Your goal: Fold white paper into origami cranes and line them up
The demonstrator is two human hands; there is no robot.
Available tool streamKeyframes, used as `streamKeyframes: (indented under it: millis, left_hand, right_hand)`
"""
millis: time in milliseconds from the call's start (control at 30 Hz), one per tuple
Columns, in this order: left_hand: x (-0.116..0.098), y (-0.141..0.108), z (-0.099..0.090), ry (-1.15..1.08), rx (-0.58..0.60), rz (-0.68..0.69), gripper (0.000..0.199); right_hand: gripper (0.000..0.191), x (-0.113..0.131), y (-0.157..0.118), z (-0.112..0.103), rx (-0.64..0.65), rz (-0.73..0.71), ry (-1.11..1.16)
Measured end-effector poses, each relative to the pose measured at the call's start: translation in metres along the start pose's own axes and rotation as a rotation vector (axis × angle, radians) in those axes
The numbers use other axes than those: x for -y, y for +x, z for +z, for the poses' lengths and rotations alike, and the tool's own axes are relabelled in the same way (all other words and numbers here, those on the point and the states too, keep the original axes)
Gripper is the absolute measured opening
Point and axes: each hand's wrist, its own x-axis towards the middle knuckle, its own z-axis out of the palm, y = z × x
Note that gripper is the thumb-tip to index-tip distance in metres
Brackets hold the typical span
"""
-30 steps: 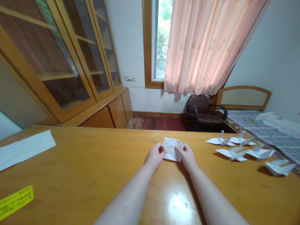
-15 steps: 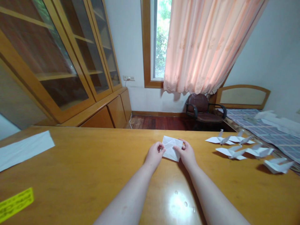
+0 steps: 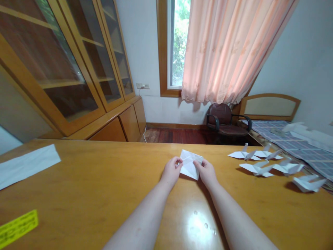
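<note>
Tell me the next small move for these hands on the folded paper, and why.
Probably run the thumb of the right hand along a fold of the folded paper to sharpen it: that thumb lies on top of the paper, the left hand holds the left edge, and faint fold lines show across the face.

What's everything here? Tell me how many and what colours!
Table: one, brown, front
Folded paper: one, white, middle
Paper birds: five, white, table's right side
Paper strip: one, white, table's left side
Label: one, yellow, bottom left
Cabinet: one, brown, left
Socket: one, white, back wall
Window: one, brown-framed, back wall
Curtain: one, pink, window's right
Chair: one, maroon, below curtain
Bed: one, blue plaid, right
Floor: one, reddish, behind table
Left hand: one, bare, folded paper's left edge
Right hand: one, bare, folded paper's right edge
</note>
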Motion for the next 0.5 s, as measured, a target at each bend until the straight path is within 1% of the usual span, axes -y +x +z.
streamKeyframes:
  millis: [100,267,400,500]
  left_hand:
    - [-0.0001,0.0001,-0.0002,0.018,0.001,-0.01,0.011]
    - [0.0035,0.0013,0.0008,0.062,-0.007,-0.077,0.015]
    - [0.0083,0.0019,0.0015,0.099,0.003,-0.081,0.017]
    - [0.0094,0.0014,0.0005,0.149,0.022,-0.066,0.018]
  right_hand:
    - [0.037,-0.0014,-0.0004,-0.0004,-0.004,-0.028,-0.054]
    - [0.03,-0.002,-0.0006,-0.0009,-0.013,-0.055,-0.185]
    - [0.019,-0.0013,0.0,-0.0018,-0.037,-0.06,-0.412]
    - [0.015,-0.0012,0.0003,-0.0027,-0.055,-0.092,-0.591]
